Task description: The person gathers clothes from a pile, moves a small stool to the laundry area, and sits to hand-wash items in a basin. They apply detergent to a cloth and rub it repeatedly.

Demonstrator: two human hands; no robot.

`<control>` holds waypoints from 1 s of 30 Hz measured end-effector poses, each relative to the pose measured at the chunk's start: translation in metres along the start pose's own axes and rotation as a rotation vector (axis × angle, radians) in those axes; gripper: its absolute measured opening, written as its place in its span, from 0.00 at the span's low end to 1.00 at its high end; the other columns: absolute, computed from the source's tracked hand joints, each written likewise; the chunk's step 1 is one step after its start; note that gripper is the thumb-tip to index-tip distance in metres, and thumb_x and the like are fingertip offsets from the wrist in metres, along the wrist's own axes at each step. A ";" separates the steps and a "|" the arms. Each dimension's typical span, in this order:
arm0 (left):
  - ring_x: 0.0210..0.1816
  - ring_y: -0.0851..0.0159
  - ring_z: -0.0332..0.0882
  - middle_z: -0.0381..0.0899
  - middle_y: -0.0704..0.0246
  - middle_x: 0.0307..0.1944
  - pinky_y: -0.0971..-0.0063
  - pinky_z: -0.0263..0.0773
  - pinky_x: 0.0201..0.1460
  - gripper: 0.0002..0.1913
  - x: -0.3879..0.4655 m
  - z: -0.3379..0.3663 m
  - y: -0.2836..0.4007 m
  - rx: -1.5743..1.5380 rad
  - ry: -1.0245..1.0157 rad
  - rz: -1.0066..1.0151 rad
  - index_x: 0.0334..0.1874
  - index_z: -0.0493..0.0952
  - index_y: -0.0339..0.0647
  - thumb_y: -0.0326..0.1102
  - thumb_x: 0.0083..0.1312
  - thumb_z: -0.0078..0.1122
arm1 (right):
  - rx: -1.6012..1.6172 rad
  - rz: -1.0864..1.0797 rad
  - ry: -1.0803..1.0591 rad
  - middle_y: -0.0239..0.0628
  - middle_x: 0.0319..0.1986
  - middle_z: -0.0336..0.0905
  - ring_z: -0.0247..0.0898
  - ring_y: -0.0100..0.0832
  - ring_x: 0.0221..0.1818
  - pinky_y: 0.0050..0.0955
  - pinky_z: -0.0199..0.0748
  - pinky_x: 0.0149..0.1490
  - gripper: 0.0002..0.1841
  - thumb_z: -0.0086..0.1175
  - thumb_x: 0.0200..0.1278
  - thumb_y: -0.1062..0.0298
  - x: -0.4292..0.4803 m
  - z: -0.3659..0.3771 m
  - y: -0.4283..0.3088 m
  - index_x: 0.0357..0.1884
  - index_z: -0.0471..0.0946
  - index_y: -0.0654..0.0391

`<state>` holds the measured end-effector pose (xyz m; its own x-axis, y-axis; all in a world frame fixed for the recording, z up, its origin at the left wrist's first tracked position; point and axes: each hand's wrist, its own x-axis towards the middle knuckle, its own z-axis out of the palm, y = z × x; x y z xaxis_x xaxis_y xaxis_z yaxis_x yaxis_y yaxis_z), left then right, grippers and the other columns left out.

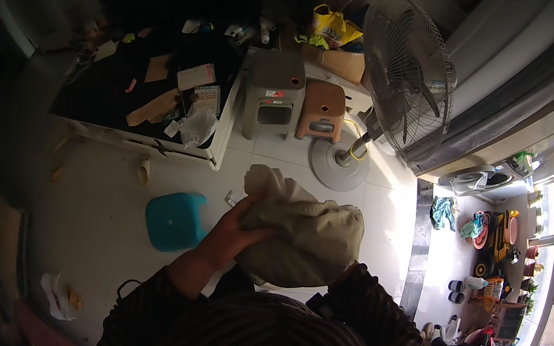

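A bunched beige cloth item (307, 242) with a gathered seam along its upper part is held up before my body. Its exact kind is unclear. My left hand (238, 232) grips its left side, the thumb lying across the front and the fingers behind. At the lower right edge of the cloth, the wrist of my right hand (346, 275) shows; the fingers are hidden behind or inside the fabric. Below and left of the cloth, a teal plastic stool (174, 222) rests on the tiled floor.
Ahead stand a grey stool (276, 79), a brown stool (323, 106) and a pedestal fan (404, 79). Papers and a clear plastic bag (198, 126) lie on a black-topped cabinet (122, 96). To the right, clothes (444, 213) lie on the floor near a washing machine (496, 179).
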<state>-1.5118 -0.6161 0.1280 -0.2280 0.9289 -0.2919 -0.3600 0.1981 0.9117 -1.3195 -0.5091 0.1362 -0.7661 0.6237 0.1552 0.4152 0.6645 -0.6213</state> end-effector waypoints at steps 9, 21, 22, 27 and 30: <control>0.62 0.62 0.75 0.77 0.63 0.61 0.65 0.72 0.64 0.29 0.071 -0.029 -0.017 0.069 -0.563 -0.240 0.68 0.69 0.37 0.30 0.65 0.68 | 0.106 0.018 -0.199 0.41 0.45 0.79 0.77 0.35 0.48 0.32 0.76 0.56 0.16 0.58 0.65 0.63 0.062 -0.005 0.005 0.51 0.76 0.59; 0.62 0.63 0.74 0.75 0.61 0.63 0.68 0.69 0.64 0.21 0.141 -0.094 0.006 0.180 0.321 -0.112 0.67 0.71 0.36 0.41 0.78 0.48 | 0.630 -0.095 -0.577 0.40 0.58 0.77 0.75 0.31 0.58 0.31 0.73 0.61 0.26 0.58 0.67 0.68 0.119 0.007 0.196 0.66 0.71 0.63; 0.62 0.63 0.74 0.75 0.61 0.63 0.68 0.69 0.64 0.21 0.144 -0.093 0.006 0.490 0.308 -0.059 0.67 0.71 0.36 0.40 0.78 0.47 | 1.004 0.160 -0.634 0.41 0.58 0.77 0.75 0.32 0.58 0.30 0.74 0.60 0.25 0.57 0.67 0.69 0.126 0.001 0.216 0.65 0.71 0.64; 0.62 0.59 0.75 0.76 0.58 0.62 0.66 0.69 0.65 0.22 0.156 -0.092 -0.006 -0.080 0.529 -0.251 0.67 0.70 0.31 0.38 0.77 0.47 | 1.814 0.875 -0.099 0.45 0.54 0.78 0.77 0.38 0.54 0.37 0.77 0.59 0.20 0.53 0.71 0.69 0.124 0.004 0.343 0.61 0.71 0.66; 0.61 0.57 0.76 0.77 0.58 0.61 0.65 0.68 0.65 0.22 0.160 -0.089 -0.027 0.826 0.283 0.011 0.66 0.70 0.30 0.37 0.76 0.50 | 1.762 1.522 0.058 0.42 0.49 0.79 0.77 0.37 0.51 0.37 0.79 0.55 0.18 0.54 0.71 0.66 0.096 0.046 0.410 0.59 0.73 0.64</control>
<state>-1.6191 -0.5000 0.0312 -0.4830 0.8412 -0.2429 0.3892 0.4548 0.8010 -1.2457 -0.1962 -0.1391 -0.4034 0.1740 -0.8983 -0.2294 -0.9696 -0.0848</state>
